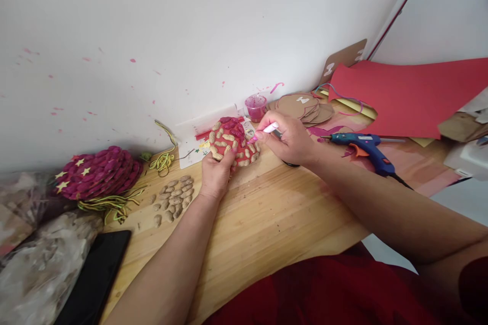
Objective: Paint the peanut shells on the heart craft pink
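Peanut-shell disc [232, 143], red base, top pink; L hand [215, 175] tight on edge, R hand [293, 141] round brush [269, 129]

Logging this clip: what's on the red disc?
Peanut shells cover the red disc, far ones painted pink. The left hand hides its near edge; the right hand holds a paintbrush to it.

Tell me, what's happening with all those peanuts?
A person is painting peanut shells pink. The left hand steadies a red disc covered in peanuts, a few at the top pink. The right hand holds a brush with its pink tip at the disc. A paint cup stands behind, loose peanuts lie on the table, and a glue gun rests to the right.
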`<state>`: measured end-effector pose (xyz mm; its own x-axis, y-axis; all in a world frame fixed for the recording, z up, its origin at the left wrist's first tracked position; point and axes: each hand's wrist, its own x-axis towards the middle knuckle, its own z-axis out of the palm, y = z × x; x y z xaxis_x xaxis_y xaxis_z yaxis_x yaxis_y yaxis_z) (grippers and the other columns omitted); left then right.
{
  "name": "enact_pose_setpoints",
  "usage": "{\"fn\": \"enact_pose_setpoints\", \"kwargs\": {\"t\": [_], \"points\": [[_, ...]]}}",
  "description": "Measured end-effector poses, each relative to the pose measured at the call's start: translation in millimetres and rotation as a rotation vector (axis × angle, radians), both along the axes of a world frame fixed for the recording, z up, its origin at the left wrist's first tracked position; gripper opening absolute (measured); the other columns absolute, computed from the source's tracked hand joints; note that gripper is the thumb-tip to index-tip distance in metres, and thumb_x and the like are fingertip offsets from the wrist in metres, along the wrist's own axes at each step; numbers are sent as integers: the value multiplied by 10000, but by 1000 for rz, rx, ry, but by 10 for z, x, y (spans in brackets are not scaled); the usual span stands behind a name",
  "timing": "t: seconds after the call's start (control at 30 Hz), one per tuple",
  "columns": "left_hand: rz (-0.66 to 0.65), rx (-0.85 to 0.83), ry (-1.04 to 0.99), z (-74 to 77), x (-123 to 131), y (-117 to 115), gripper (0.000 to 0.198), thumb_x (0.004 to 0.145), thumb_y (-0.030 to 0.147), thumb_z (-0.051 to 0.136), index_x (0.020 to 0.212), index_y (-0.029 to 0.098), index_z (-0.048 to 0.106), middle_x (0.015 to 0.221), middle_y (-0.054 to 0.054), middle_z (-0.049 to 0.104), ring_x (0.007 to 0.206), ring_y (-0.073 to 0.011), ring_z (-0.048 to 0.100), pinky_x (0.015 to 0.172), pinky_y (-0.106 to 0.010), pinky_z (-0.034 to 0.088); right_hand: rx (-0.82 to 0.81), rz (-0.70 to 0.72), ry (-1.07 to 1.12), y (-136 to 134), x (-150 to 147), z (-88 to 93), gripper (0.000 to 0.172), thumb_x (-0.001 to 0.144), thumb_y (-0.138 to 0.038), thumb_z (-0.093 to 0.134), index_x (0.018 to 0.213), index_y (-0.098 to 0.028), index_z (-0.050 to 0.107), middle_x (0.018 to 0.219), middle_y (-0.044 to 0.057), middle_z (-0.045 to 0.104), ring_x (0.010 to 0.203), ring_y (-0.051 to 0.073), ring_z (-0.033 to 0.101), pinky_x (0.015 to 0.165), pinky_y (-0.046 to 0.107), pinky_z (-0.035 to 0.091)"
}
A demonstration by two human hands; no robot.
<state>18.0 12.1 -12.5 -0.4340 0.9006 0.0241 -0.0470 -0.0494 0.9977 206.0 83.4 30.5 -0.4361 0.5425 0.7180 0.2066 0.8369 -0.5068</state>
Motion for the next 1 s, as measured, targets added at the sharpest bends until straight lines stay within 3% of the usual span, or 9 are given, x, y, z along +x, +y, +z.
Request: {"fn": "enact_pose_setpoints", "kwargs": {"t": [0.17,0.7,1.0], "points": [[-15,-24,24,32,-1,-4,478,620,571,858,675,223,535,532,37,531,407,-87,426,380,-235,368,-17,40,13,-23,-11,3,137,947,-317,633,873,-209,592,805,21,661,765,175,565,743,325,423],[-1,45,-86,15,19,-23,426,600,461,911,688,187,598,553,42,555,414,-60,404,383,-198,359,94,48,-121,-97,-78,-18,118,951,-308,637,882,-213,629,800,26,683,814,210,574,814,352,406],[-19,37,-112,-13,-1,2,426,603,455,902,669,197,570,532,45,524,406,-61,388,377,-206,321,68,29,-117,-63,-38,1,127,930,-302,646,857,-202,616,778,29,653,780,199,557,756,333,390]]}}
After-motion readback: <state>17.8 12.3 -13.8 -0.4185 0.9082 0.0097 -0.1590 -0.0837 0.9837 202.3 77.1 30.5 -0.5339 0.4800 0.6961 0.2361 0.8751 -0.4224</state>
